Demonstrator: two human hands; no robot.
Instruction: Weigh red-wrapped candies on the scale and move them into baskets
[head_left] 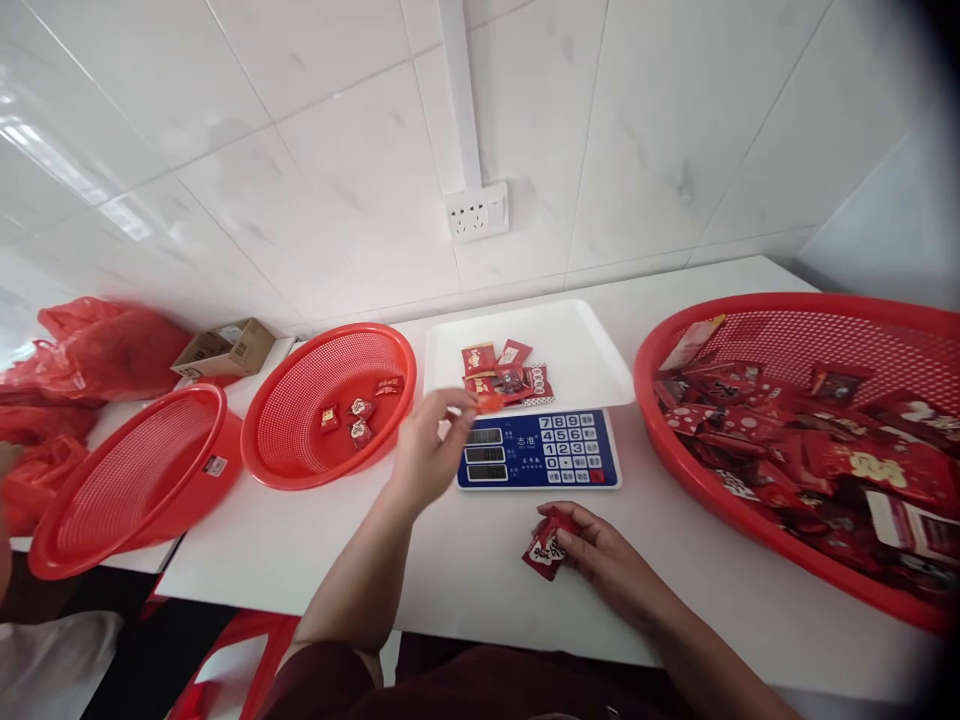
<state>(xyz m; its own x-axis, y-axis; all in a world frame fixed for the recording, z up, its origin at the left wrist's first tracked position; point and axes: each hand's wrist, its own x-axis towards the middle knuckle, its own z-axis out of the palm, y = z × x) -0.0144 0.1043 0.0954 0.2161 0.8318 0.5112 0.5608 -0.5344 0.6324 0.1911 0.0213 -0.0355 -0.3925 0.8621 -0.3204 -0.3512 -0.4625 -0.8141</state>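
My left hand (433, 447) pinches a small orange-red wrapped packet (490, 403) above the front edge of the white scale tray (589, 350). Several red snack packets (480, 357) lie on that tray, toward its left side. In front of the tray is the scale's blue keypad panel (529, 468); its display digits are too small to read. Low over the table, my right hand (604, 562) is closed around some red packets (546, 548) with white and dark print. How many it holds I cannot tell.
A big red basket (652, 420) full of packets stands at right. Left of the scale, a red basket (259, 430) holds several small packets, beside another red basket (56, 520). Beyond are a cardboard box (247, 350) and red plastic bags (112, 350). Part of another person's white clothing (60, 660) shows lower left.
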